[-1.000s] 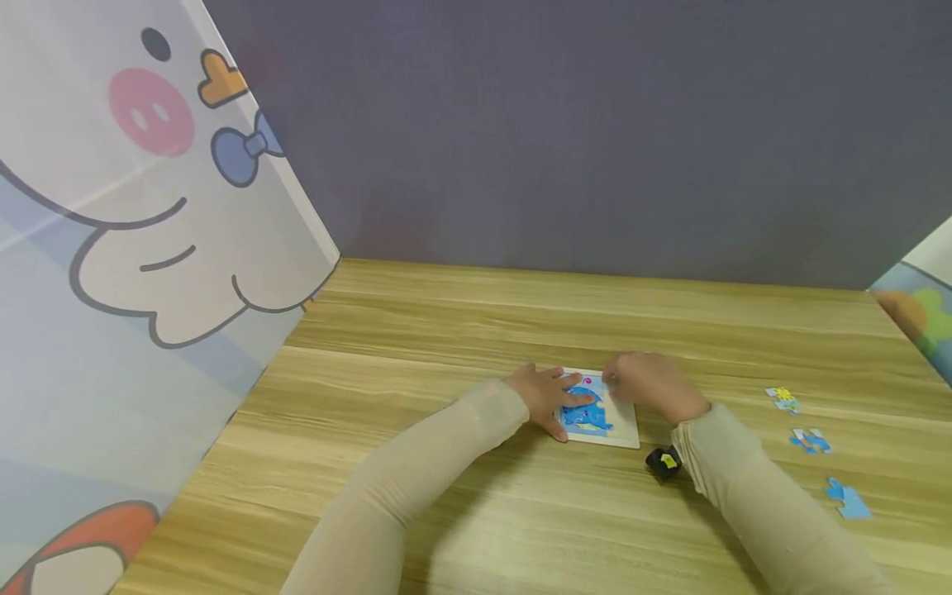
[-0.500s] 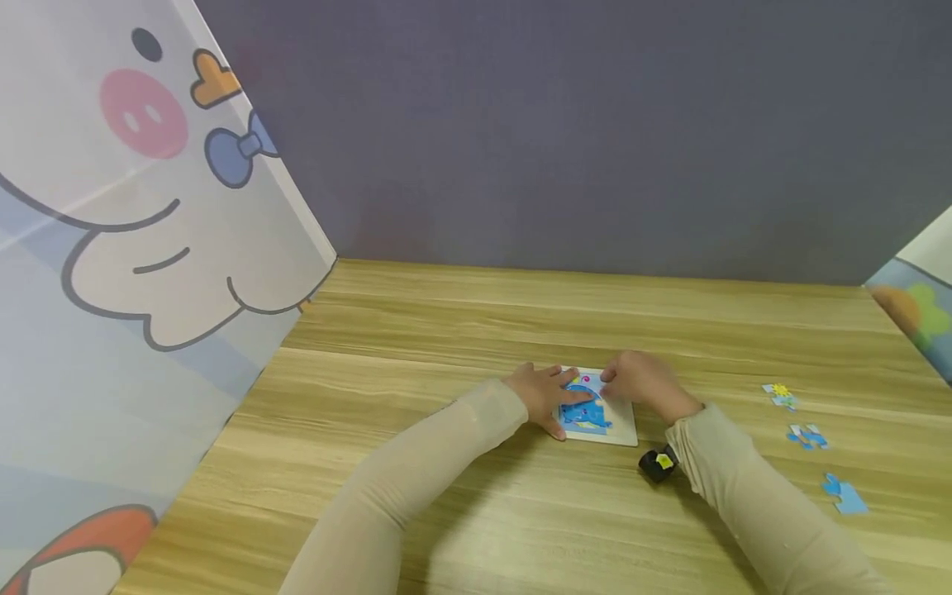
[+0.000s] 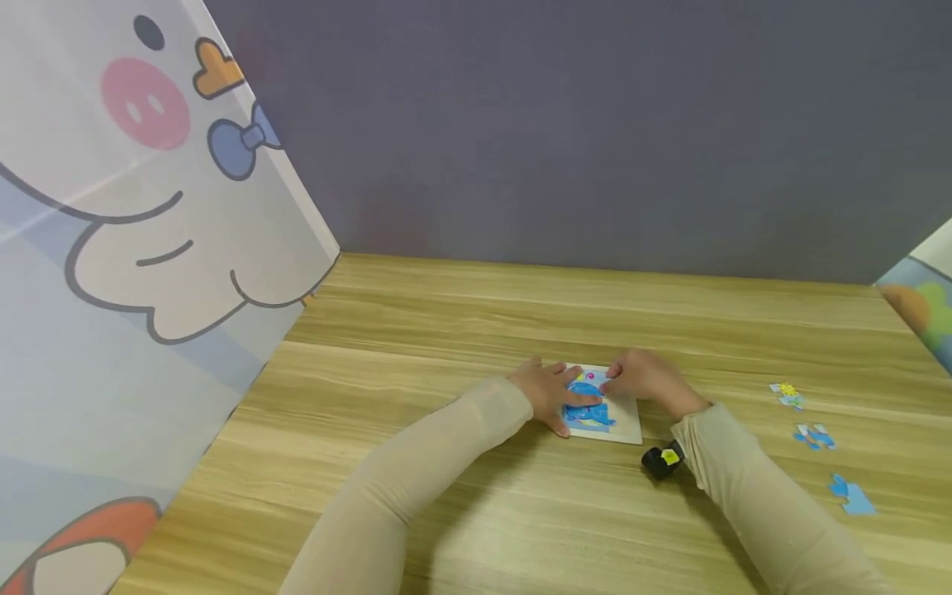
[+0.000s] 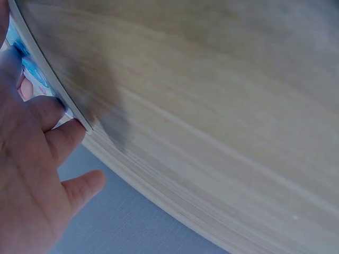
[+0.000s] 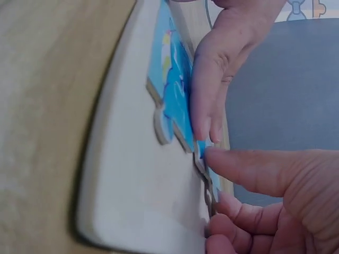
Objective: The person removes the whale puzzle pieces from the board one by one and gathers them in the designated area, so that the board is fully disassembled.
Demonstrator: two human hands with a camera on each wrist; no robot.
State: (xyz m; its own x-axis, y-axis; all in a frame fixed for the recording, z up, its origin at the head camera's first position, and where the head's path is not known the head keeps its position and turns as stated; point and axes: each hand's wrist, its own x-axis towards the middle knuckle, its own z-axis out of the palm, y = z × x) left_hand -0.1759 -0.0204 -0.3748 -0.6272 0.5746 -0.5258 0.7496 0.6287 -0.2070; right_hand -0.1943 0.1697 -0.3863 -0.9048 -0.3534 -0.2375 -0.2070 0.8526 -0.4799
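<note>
A jigsaw puzzle with a blue animal picture (image 3: 587, 417) fills the left part of a pale square board (image 3: 627, 423) on the table. My left hand (image 3: 546, 397) lies on its left side, fingers spread, with several fingertips over the board's edge in the left wrist view. At the far right part of the picture, my right hand (image 3: 653, 383) has curled fingers. In the right wrist view its thumb and fingers pinch a light blue puzzle piece (image 5: 213, 179) at the picture's edge, close to the left fingertips. The fingers hide most of that piece. Bare board (image 5: 143, 185) shows beside it.
Loose puzzle pieces lie on the wooden table (image 3: 446, 330) at the right: a sun piece group (image 3: 787, 395), a blue and white one (image 3: 815, 436) and a light blue one (image 3: 855, 498). A black wrist device (image 3: 660, 460) hangs under the right sleeve. A grey panel (image 3: 558, 140) stands behind.
The hands stay almost in place, the left pressing on the puzzle. The right fingers shift slightly at the picture's right edge. The whole view has tilted a little.
</note>
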